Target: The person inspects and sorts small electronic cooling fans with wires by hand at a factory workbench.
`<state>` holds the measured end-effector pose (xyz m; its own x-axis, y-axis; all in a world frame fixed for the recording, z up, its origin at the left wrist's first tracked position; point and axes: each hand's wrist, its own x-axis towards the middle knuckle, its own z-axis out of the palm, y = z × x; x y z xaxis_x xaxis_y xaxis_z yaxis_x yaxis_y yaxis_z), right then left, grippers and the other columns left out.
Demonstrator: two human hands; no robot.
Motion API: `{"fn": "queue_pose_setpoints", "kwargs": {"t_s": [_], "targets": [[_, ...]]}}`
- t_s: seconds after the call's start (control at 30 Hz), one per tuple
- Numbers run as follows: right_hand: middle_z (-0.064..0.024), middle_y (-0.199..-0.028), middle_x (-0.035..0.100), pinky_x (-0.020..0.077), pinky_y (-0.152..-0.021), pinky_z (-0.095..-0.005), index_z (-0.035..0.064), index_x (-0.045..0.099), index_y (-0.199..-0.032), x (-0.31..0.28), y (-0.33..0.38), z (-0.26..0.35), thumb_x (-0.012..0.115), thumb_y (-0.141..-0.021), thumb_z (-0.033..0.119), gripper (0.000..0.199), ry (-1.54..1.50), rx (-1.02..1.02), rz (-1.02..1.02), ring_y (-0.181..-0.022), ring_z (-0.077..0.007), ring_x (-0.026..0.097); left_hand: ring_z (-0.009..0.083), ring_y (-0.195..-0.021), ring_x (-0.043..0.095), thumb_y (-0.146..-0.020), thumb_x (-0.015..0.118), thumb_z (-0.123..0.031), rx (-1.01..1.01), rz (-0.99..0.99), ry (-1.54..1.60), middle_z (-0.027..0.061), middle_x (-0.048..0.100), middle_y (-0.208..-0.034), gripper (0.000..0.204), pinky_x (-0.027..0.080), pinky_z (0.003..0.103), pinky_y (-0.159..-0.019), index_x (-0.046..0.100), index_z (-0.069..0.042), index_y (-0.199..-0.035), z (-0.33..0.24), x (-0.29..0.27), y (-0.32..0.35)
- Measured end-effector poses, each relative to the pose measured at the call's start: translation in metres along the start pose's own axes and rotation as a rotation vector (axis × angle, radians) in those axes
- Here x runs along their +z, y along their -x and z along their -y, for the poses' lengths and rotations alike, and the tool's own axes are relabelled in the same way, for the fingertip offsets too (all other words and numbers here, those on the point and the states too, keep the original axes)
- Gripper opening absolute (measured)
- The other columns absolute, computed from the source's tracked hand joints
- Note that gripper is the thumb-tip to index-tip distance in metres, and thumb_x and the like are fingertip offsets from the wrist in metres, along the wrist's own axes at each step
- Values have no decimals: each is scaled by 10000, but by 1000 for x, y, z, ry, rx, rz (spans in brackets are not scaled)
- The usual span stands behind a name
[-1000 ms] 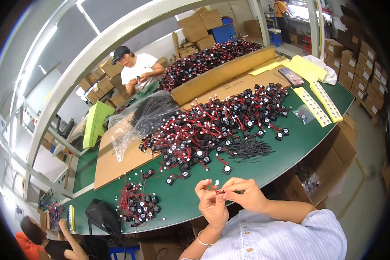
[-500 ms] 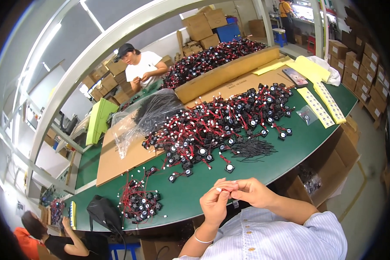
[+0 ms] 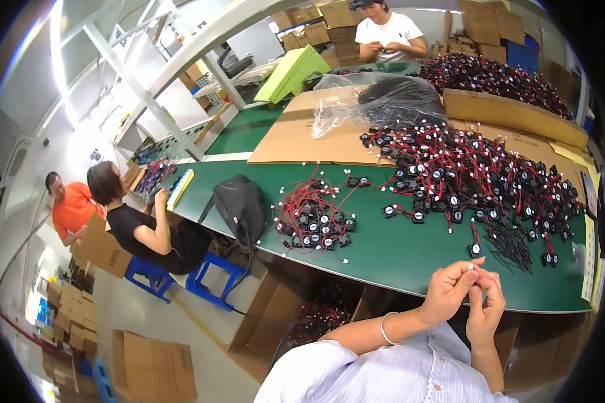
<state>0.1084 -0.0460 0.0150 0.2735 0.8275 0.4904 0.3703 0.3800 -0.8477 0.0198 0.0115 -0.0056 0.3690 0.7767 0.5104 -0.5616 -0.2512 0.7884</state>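
Observation:
At the near table edge, my left hand [image 3: 448, 290] pinches a small white plug connector [image 3: 471, 266] between thumb and fingers. My right hand [image 3: 488, 302] meets it, fingertips closed together; whatever they grip is hidden. Just beyond my hands lies a single small black fan [image 3: 475, 249] with red leads and a round pale label. Beside it is a bunch of thin black strips [image 3: 511, 247]. A large heap of similar fans [image 3: 464, 168] spreads behind, and a smaller pile [image 3: 314, 218] with tangled red wires sits to the left.
Behind the heap are a cardboard sheet [image 3: 289, 138], a clear plastic bag [image 3: 343, 115] of black strips and a long cardboard barrier [image 3: 511, 111]. A black bag [image 3: 238, 208] lies at the table's left end. Co-workers sit left and opposite. Blue stools [image 3: 212, 277] and an open carton [image 3: 153, 366] are leftward.
My view has swung left, so the table and heaps appear farther right and the seated co-worker at left shows more fully. My hands stay together at the fingertips.

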Motion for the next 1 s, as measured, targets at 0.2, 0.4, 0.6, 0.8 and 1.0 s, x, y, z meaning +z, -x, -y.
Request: {"fn": "queue_pose_setpoints", "kwargs": {"t_s": [0.2,0.4,0.6,0.8,1.0], "targets": [[-91,-815,545,382,-669,-301,-20,578,-876,4,-5,-6,553,-786,73,132,81,-77,1,-750,-201,479,202,-904,595,-904,430,-117,36,-20,-6,92,644,-864,188,321,440,-983,560,18,-882,4,-2,0],[-103,-749,535,382,-664,-309,-7,548,-768,-14,-8,-1,581,-753,60,76,260,-143,-19,-716,-235,475,234,-1034,537,-894,450,-126,-107,119,117,125,594,-1044,234,301,385,-1001,537,28,-1047,7,2,-4],[-96,-722,524,382,-626,-282,-20,500,-720,-65,-18,-7,553,-773,56,107,409,25,-180,-673,-186,482,241,-1045,530,-793,581,-65,82,72,-527,153,535,-1151,401,381,315,-910,475,31,-1167,6,-32,-5],[-6,-626,455,338,-538,-220,-19,482,-720,-127,-26,-28,523,-829,77,151,446,161,-426,-592,-64,405,262,-981,563,-761,609,-35,65,72,-661,140,588,-1057,301,415,339,-874,563,16,-1054,7,-45,5],[3,-650,476,344,-547,-209,-8,499,-747,-149,-26,-45,531,-840,110,153,449,170,-569,-605,-58,415,260,-938,585,-764,602,-43,105,156,-710,137,610,-1006,216,425,366,-866,600,11,-973,14,-47,5]]}}
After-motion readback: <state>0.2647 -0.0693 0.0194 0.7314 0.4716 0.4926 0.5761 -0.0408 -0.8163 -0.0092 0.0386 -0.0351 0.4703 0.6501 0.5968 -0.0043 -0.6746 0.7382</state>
